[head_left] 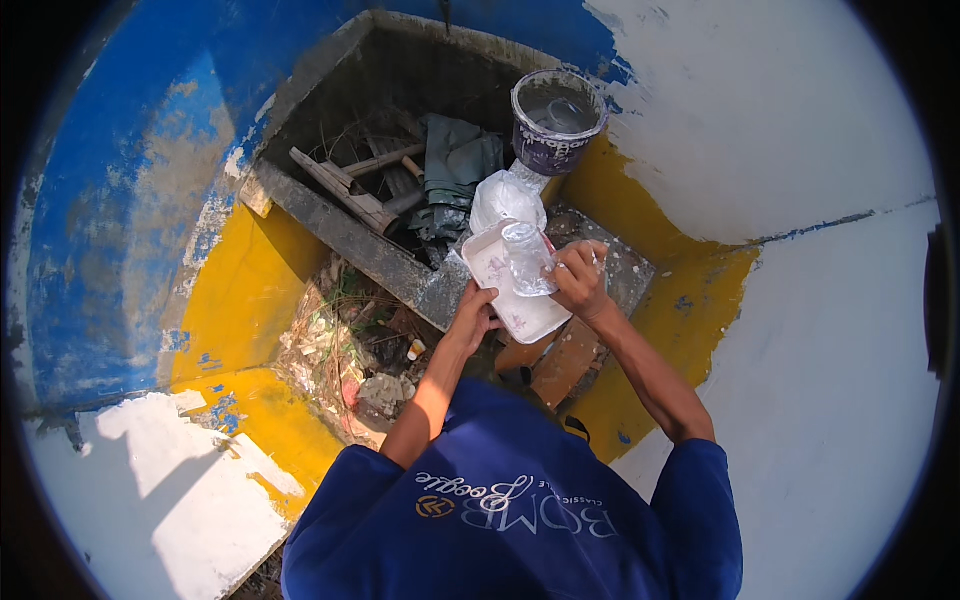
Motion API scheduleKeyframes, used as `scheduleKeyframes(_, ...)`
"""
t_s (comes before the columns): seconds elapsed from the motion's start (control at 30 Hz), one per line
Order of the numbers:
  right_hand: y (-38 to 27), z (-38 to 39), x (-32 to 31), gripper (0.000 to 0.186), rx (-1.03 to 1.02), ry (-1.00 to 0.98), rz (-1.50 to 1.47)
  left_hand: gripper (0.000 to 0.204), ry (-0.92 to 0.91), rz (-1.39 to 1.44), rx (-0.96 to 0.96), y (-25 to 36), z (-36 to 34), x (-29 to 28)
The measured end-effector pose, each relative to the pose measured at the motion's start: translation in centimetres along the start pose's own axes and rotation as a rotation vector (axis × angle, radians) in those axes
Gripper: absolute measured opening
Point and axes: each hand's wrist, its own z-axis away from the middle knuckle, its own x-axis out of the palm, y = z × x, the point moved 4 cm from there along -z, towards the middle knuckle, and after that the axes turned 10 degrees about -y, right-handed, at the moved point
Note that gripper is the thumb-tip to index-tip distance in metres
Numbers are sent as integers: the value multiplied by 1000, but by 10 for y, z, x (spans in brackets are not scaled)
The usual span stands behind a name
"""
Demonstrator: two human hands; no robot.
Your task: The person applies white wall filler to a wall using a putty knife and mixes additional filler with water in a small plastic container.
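Round purple-labelled paint bucket [556, 120] on the concrete ledge; white plastic bag [505, 198] just below, beside a clear bag [526, 258].

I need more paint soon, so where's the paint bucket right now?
In the head view, the paint bucket sits upper centre-right on the grey ledge's far end, just beyond the white plastic bag and white tray.
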Motion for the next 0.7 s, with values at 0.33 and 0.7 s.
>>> scheduleKeyframes(0.33, 104, -6, 77, 39, 713, 79, -189, 71, 129, -24, -69, -27, 17, -64)
scheduleKeyframes(0.7, 95, -5, 199, 31, 639, -678, -138, 75, 154, 74, -26, -27, 37, -101)
